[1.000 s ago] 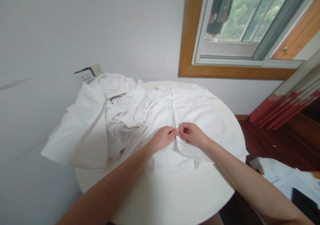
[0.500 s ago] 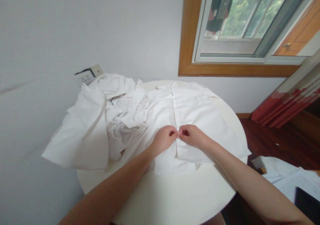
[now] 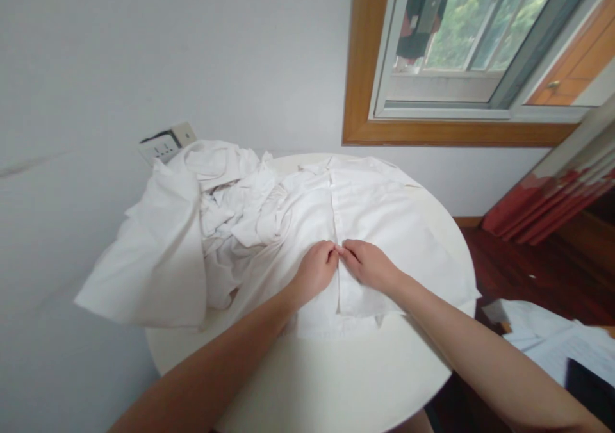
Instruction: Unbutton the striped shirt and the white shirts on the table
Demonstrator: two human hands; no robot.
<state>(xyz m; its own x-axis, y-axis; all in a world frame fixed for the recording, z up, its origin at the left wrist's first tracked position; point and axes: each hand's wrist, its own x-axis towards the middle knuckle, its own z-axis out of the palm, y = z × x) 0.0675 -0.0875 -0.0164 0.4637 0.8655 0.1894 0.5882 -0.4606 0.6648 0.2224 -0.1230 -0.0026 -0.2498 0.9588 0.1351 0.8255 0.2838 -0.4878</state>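
A white button-front shirt (image 3: 384, 221) lies spread on a round white table (image 3: 336, 382), its front placket running toward me. My left hand (image 3: 314, 269) and my right hand (image 3: 366, 263) meet at the placket near the shirt's lower part. Both hands have their fingers curled, and the fingertips pinch the two edges of the placket together. What sits between the fingertips is too small to make out.
A heap of crumpled white garments (image 3: 192, 228) covers the table's left side and hangs over its edge. A wall socket (image 3: 168, 143) sits behind it. A wood-framed window (image 3: 461, 55) is at upper right, a red-and-white curtain (image 3: 552, 196) and white papers (image 3: 552, 343) at right.
Both hands have stayed at the same spot on the placket. Their fingers have closed in flatter against the cloth and the fingertips have shifted slightly up.
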